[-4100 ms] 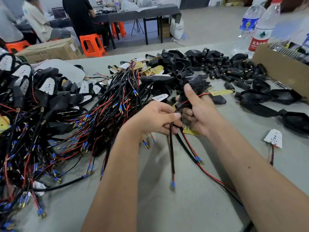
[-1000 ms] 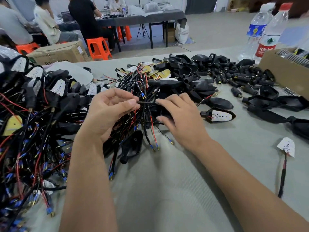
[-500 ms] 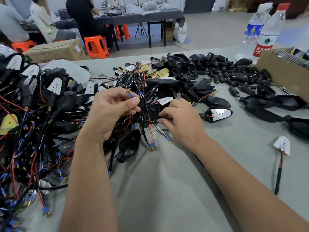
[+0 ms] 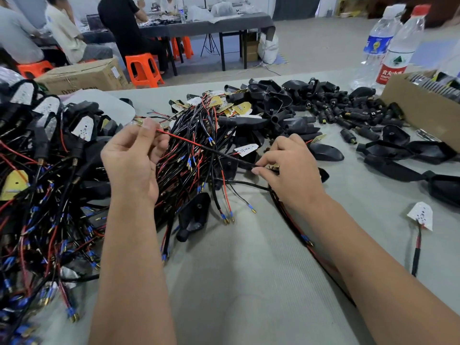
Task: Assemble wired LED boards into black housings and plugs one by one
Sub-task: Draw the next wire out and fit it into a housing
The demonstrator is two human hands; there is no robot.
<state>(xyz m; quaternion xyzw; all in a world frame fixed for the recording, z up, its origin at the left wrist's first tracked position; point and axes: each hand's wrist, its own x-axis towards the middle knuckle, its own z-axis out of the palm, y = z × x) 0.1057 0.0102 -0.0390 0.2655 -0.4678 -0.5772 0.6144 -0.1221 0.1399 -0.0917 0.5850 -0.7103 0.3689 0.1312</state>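
My left hand point(image 4: 134, 158) pinches the terminal end of a red and black wire point(image 4: 199, 145) between thumb and forefinger, raised above the tangle of wired LED boards point(image 4: 196, 135). The wire runs taut down to my right hand point(image 4: 288, 170), which pinches its other end low over the table, near a small board that is mostly hidden under the fingers. Empty black housings point(image 4: 271, 105) and black plugs point(image 4: 331, 113) lie in a heap behind. A pile of finished assemblies point(image 4: 47, 155) fills the left side.
A cardboard box point(image 4: 420, 108) with parts and two water bottles point(image 4: 395, 48) stand at the far right. A single wired LED board point(image 4: 420, 216) lies right of my forearm. A loose housing point(image 4: 194, 215) lies near the centre. People sit at a table beyond.
My left hand has lifted up and left, drawing the wire taut out of the tangle. My right hand has shifted slightly right, gripping the wire's other end.
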